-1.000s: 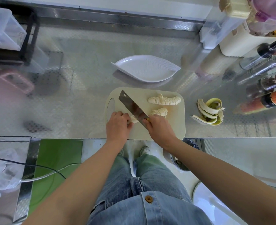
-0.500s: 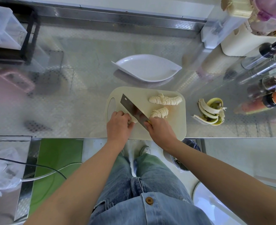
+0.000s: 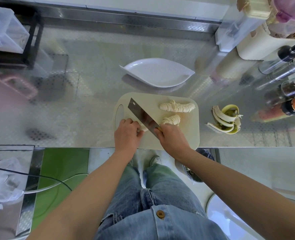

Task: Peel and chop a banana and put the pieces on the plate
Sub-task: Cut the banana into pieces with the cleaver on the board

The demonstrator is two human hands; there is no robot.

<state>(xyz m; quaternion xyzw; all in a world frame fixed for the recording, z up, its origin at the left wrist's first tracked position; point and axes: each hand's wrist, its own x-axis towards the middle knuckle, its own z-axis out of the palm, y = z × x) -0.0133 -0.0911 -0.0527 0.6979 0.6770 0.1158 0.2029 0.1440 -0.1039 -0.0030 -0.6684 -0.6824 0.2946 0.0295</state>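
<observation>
The cleaver (image 3: 142, 116) is gripped by the right hand (image 3: 171, 137), fingers wrapped round the handle at the near side of the cutting board (image 3: 189, 135), with the blade angled away to the far left. The banana stub (image 3: 143, 129) is pinned down by the left hand (image 3: 126, 134), fingers curled over it, just left of the blade. The edge is seen right against the stub, though whether it is cutting into the flesh cannot be told from this angle. To the right of the blade, a short run of slices (image 3: 171, 119) is lined up touching the steel. A longer sliced row (image 3: 177, 107) is laid along the far side of the board. The white leaf-shaped plate (image 3: 158, 73) is set just beyond the board on the steel counter (image 3: 91, 101), no banana on it. The peel (image 3: 225, 119) is dropped to the right of the board, near the bottles (image 3: 281, 110).
</observation>
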